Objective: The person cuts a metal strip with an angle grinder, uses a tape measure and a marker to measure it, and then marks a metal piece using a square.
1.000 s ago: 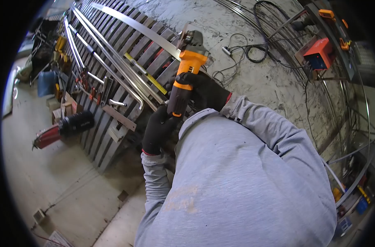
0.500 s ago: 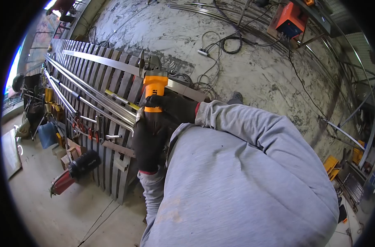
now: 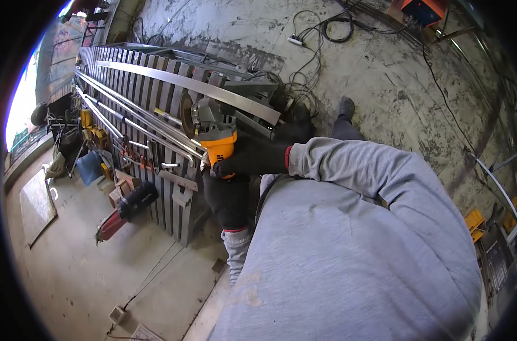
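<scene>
My right hand point(image 3: 253, 156), in a black glove, grips the orange body of an angle grinder point(image 3: 220, 149). My left hand point(image 3: 225, 199), also gloved, is closed around its rear end, fingers partly hidden. The grinder's disc point(image 3: 186, 115) faces left, on the near side of a long flat metal bar point(image 3: 190, 84) and apparently apart from it. That bar lies along the far side of a slatted metal bench point(image 3: 147, 69). Several shiny metal tubes point(image 3: 136, 112) rest across the slats, left of the grinder.
Pliers with red handles point(image 3: 146, 165) lie at the bench's near edge. A black-and-red cylindrical object point(image 3: 136, 202) is beside the bench. Cables point(image 3: 341, 34) coil on the floor beyond, near an orange machine point(image 3: 423, 11). My foot point(image 3: 345, 108) is right of the bench.
The grinder has come off the flat bar toward me and tilted, so its disc face shows. Both hands moved with it. The head view has shifted.
</scene>
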A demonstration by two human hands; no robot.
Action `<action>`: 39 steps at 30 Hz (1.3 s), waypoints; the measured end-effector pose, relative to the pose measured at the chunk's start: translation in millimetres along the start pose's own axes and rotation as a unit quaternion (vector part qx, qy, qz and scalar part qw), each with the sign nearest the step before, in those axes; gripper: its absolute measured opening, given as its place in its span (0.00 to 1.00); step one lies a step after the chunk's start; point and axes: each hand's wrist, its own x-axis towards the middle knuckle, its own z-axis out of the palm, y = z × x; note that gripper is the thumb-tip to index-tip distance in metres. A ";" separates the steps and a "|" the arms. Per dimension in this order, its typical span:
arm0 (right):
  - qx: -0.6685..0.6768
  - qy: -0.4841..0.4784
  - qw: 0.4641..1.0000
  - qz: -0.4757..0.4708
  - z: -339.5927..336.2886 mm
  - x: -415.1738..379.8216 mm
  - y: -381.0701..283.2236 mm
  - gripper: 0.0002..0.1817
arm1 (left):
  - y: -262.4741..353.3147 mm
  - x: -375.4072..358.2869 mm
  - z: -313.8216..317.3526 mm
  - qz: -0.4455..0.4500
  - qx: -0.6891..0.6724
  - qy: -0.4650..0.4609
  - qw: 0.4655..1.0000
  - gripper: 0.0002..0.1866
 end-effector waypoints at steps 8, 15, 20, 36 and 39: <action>-0.135 -0.070 0.988 0.013 -23.7 -4.6 -10.1 0.25 | -25.7 12.2 -2.4 0.012 -0.095 -0.019 0.995 0.21; -0.460 0.170 0.869 0.063 -89.9 -21.1 22.6 0.19 | -78.5 29.6 1.4 -0.043 -0.054 -0.152 0.986 0.23; -0.333 0.301 0.892 0.051 -92.5 -21.1 67.4 0.25 | -101.2 32.0 7.3 0.008 -0.012 -0.198 0.980 0.25; -0.186 0.196 0.930 0.249 -109.8 8.7 65.1 0.20 | -105.1 33.1 21.8 0.057 -0.017 -0.201 0.978 0.27; -0.182 0.180 0.931 0.259 -113.1 9.7 66.8 0.17 | -99.7 34.2 20.7 0.046 -0.004 -0.215 0.976 0.30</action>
